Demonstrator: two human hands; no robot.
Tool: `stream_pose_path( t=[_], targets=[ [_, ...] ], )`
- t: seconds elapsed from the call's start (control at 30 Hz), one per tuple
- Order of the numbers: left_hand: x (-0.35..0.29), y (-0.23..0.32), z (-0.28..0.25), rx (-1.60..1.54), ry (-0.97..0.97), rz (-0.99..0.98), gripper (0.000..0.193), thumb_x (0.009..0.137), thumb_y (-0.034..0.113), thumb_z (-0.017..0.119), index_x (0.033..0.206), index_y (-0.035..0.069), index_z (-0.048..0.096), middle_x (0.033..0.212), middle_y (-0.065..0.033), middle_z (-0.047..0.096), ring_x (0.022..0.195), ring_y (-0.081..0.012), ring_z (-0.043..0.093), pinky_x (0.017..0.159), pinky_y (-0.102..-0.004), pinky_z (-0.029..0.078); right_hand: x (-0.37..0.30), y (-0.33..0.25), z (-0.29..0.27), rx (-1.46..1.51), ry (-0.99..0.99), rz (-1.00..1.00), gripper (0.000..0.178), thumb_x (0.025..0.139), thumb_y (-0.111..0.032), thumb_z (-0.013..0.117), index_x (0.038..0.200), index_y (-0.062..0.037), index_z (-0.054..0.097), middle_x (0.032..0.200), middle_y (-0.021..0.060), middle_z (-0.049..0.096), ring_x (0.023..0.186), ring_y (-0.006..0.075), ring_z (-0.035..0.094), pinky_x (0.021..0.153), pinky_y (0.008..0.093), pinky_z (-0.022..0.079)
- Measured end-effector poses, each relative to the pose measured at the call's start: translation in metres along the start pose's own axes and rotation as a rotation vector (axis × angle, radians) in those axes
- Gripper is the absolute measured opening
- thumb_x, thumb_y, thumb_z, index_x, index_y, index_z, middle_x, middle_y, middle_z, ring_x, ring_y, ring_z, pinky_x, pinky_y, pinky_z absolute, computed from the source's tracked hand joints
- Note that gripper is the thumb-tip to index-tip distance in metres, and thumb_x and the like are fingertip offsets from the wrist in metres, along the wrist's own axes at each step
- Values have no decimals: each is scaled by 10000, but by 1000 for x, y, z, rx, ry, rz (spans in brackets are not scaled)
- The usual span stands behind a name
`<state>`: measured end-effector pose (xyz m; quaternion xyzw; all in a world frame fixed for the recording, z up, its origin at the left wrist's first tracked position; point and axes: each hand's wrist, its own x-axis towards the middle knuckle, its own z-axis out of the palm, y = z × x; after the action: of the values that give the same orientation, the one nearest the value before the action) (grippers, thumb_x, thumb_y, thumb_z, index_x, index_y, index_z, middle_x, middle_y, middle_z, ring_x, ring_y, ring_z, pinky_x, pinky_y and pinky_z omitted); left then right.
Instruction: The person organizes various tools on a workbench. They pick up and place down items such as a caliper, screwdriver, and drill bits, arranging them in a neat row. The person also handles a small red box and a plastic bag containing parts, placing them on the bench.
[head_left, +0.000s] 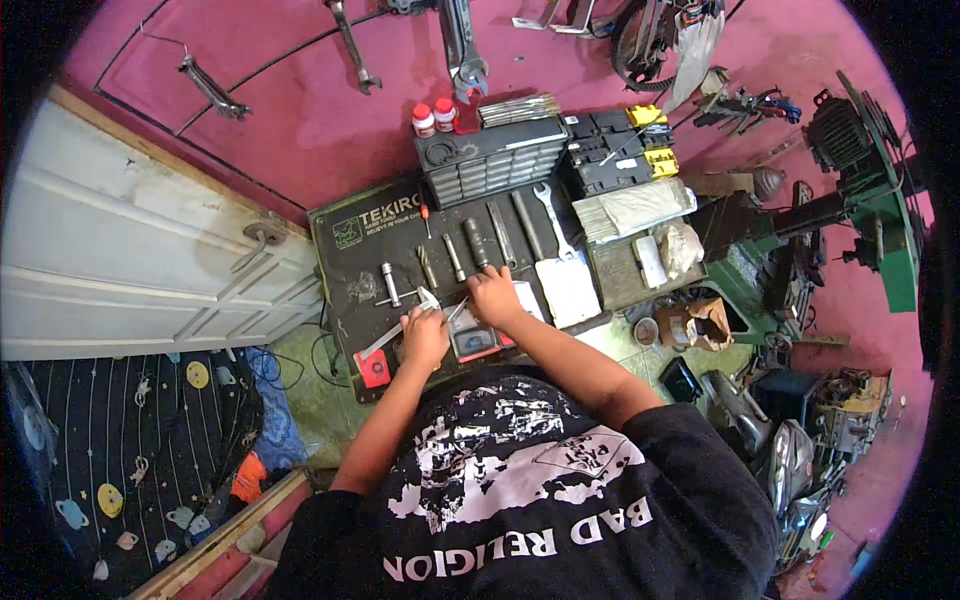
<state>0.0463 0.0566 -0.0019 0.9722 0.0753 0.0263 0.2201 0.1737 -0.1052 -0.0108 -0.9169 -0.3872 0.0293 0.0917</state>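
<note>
On the dark work mat [345,285] my left hand [426,336] is closed over a silver vernier caliper [393,337], whose jaws show just above the fingers. My right hand [492,297] is beside it with its fingers curled together. A thin, pale metal piece [459,309] shows by its fingertips; I cannot tell what it is. Beyond the hands lie a T-handle wrench [391,286], a drill bit [427,268], a metal rod-like tool [455,258], a dark cylindrical tool [475,241] and a combination wrench [555,222]. A case with a clear window [474,343] sits below my right hand.
A small-drawer cabinet [500,165] stands at the table's back, beside a black-and-yellow case [610,150]. White paper [568,293] lies to the right, a red item [373,368] near the left front edge. A green machine [735,265] stands right, a white door [150,240] left.
</note>
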Motion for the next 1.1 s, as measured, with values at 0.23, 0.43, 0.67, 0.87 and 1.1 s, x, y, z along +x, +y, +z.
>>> stream_pose_path(
  t=[0.23,0.43,0.67,0.87,1.1],
  targets=[
    [53,54,-63,-116,19,30,110,856,170,736,929,95,769,920,-78,715,991,-301,620,856,-462,411,-8,51,-73,134,310,-100,167,814,-195,723,942,-97,677,952,67,649,1009,275,566,886,438,403],
    [140,84,-83,-125,24,61,143,897,187,683,956,93,773,987,-116,723,1043,-327,621,904,-483,438,31,129,-152,9,315,-279,120,856,-227,693,965,-189,726,970,11,641,1030,247,559,876,453,402],
    [263,124,-94,-255,68,52,163,885,154,677,943,30,765,891,-220,721,848,-392,701,795,-490,538,107,224,-227,-143,375,-536,157,865,-297,693,966,-269,810,1127,-33,656,1113,218,528,931,456,415],
    [306,164,-90,23,250,51,138,874,193,712,926,93,793,881,-188,735,906,-382,679,827,-507,518,152,258,-231,-279,210,-455,179,864,-268,632,903,-237,804,1087,-55,686,1166,202,546,930,431,435],
    [324,157,-63,216,378,148,114,864,209,730,928,138,791,875,-67,745,938,-293,636,822,-450,474,178,275,-210,-295,216,-452,173,843,-232,628,878,-233,798,1053,-61,687,1128,204,565,931,411,442]
  ],
)
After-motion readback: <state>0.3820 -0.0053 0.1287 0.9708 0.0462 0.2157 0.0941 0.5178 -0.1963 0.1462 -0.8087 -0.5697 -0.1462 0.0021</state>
